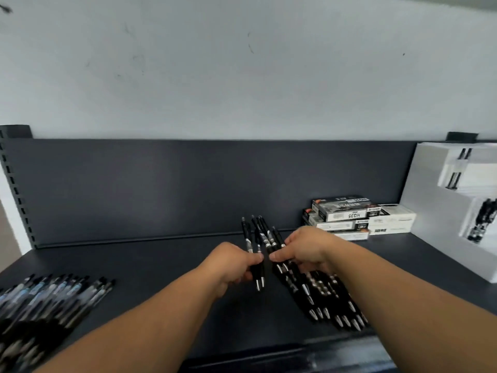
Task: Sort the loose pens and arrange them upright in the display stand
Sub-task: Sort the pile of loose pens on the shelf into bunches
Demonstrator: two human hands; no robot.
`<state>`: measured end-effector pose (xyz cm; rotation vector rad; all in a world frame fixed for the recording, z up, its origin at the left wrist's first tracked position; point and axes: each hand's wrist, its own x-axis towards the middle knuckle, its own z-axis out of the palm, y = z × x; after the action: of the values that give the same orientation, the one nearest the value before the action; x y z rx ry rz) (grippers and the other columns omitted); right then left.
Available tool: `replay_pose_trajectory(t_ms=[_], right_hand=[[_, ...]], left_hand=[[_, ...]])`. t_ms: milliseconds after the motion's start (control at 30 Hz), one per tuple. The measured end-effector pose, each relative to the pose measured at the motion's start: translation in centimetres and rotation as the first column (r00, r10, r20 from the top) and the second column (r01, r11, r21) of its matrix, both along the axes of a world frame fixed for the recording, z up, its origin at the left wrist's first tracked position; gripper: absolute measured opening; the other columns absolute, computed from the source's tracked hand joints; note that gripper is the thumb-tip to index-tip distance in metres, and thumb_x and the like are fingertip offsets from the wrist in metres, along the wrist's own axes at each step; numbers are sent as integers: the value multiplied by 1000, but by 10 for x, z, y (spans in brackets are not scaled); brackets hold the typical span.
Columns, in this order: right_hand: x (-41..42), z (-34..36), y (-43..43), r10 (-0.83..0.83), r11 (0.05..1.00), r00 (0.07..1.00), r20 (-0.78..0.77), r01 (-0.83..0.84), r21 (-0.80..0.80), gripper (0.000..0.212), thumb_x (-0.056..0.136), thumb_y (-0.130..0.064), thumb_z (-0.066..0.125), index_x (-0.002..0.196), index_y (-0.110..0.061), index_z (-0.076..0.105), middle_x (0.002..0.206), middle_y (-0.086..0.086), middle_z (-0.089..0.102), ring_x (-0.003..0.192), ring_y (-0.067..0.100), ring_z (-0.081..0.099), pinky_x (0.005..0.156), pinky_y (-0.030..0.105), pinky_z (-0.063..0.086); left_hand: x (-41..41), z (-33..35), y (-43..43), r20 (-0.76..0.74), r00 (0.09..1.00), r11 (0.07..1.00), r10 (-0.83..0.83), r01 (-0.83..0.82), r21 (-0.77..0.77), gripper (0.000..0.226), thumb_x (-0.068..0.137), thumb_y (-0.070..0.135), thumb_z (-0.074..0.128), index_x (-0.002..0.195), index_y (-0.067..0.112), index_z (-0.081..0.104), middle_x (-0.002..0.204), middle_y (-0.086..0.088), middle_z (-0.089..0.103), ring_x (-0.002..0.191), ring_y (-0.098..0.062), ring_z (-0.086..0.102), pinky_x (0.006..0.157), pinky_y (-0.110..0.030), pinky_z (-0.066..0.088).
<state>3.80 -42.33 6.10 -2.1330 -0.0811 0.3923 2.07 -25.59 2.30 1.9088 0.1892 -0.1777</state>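
My left hand grips a couple of black pens by their middles, silver tips pointing toward me. My right hand grips a larger bunch of black pens that fans out from under the palm toward me, tips near the shelf's front edge. Both bunches meet above the dark shelf at centre. The white stepped display stand stands at the far right, with a few pens upright in its upper slot and several in a lower slot. My forearms hide part of the shelf.
A spread of loose blue-tinted and black pens lies at the front left of the shelf. Stacked pen boxes sit against the dark back panel, just left of the stand. A slotted upright bounds the left end.
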Motion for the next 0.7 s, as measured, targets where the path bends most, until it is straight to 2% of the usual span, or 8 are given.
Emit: replay_pose_trajectory(t_ms=[67, 167, 233, 333, 467, 533, 633, 700], right_hand=[[-4, 6, -32, -4, 995, 1000, -3, 4, -102, 26, 79, -11, 77, 66, -12, 56, 46, -7, 58, 41, 5, 55, 39, 15, 40], [-8, 4, -62, 13, 969, 1000, -10, -15, -246, 28, 79, -14, 78, 65, -11, 54, 34, -10, 52, 28, 1, 48, 34, 11, 37], [-4, -4, -72, 16, 946, 1000, 21, -8, -323, 31, 76, -20, 81, 65, -11, 54, 42, -7, 56, 29, 1, 49, 35, 13, 40], [2, -11, -79, 13, 923, 998, 66, 14, -385, 34, 72, -34, 84, 77, -8, 62, 58, -2, 63, 36, 6, 57, 42, 17, 49], [6, -13, -85, 29, 884, 987, 156, 48, -466, 35, 78, -43, 76, 72, -14, 59, 52, -5, 65, 31, 5, 53, 39, 13, 37], [8, -16, -87, 15, 877, 974, 227, 96, -472, 36, 77, -46, 76, 71, -14, 59, 65, -1, 69, 39, 9, 57, 47, 17, 43], [9, -23, -83, -16, 907, 960, 281, 133, -400, 37, 78, -44, 75, 88, -10, 65, 79, 5, 73, 59, 16, 67, 66, 29, 57], [7, -26, -80, -15, 935, 964, 265, 108, -339, 36, 80, -38, 75, 93, -5, 66, 82, 10, 74, 71, 22, 73, 73, 37, 60]], left_hand=[[2, -3, -25, -39, 999, 999, -37, 38, 30, 30, 86, 31, 68, 90, 1, 71, 68, -9, 64, 43, -12, 38, 38, -14, 26], [4, -7, -53, -115, 990, 996, -76, 80, 29, 27, 83, 30, 71, 85, 3, 68, 71, -10, 64, 57, -18, 47, 49, -22, 35], [3, -9, -66, -135, 987, 994, -91, 98, 47, 23, 82, 26, 73, 87, 3, 68, 73, -10, 65, 61, -18, 53, 49, -22, 40], [-2, -8, -75, -126, 987, 986, -96, 112, 127, 16, 83, 22, 73, 82, 8, 66, 69, -4, 64, 54, -9, 59, 47, -17, 45], [-6, -9, -77, -109, 992, 976, -56, 77, 203, 19, 83, 25, 74, 83, 9, 64, 67, -2, 63, 53, -8, 59, 50, -17, 49], [-6, -11, -78, -92, 996, 975, -15, 35, 222, 22, 82, 27, 75, 85, 8, 62, 68, -4, 63, 56, -9, 59, 51, -19, 49], [-8, -12, -80, -61, 998, 961, 34, -16, 277, 25, 83, 31, 74, 82, 11, 59, 78, -8, 69, 63, -12, 63, 53, -21, 52], [-12, -11, -81, -31, 998, 939, 58, -44, 341, 27, 82, 36, 73, 79, 13, 58, 91, -11, 72, 76, -18, 69, 65, -27, 59]])
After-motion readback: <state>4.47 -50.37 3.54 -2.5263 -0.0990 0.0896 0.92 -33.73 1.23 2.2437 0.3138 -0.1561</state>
